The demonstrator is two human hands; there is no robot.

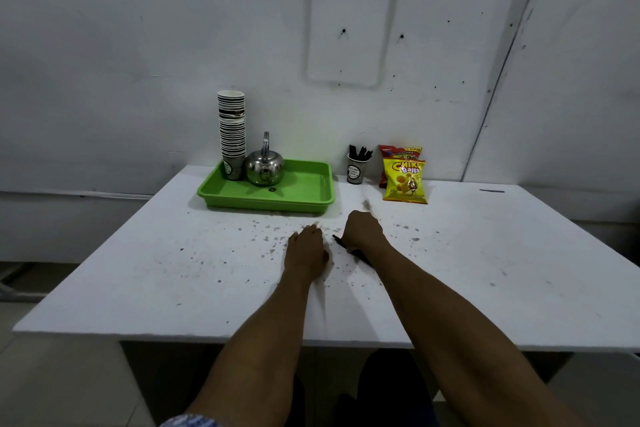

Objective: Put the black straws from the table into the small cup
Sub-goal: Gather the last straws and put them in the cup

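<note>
Both bare forearms reach out over the white, speckled tabletop (138, 270), and the hands sit side by side near its middle. The left hand (306, 250) lies palm down on the surface, fingers loosely together and pointing away, holding nothing that I can see. Just beside it, the right hand (363, 232) is curled over a thin black straw (341, 242); one end of the straw pokes out to the left of the hand, and a dark stretch shows again under the wrist. The fingers are tucked beneath the hand, so I cannot tell whether they are pinching the straw or merely covering it.

At the far edge of the table stands the small dark paper cup with a round white label (356, 170), upright, with several more black straws in the cup (360, 152) sticking out of its rim. Just right of it sit a yellow snack bag (405, 182) and, behind that, a red snack bag (398, 151). To the cup's left is a green plastic tray (304, 191), carrying a shiny metal kettle (265, 168) and a tall stack of paper cups (232, 128) at its back left corner. A pale, marked wall (138, 45) rises behind everything.
</note>
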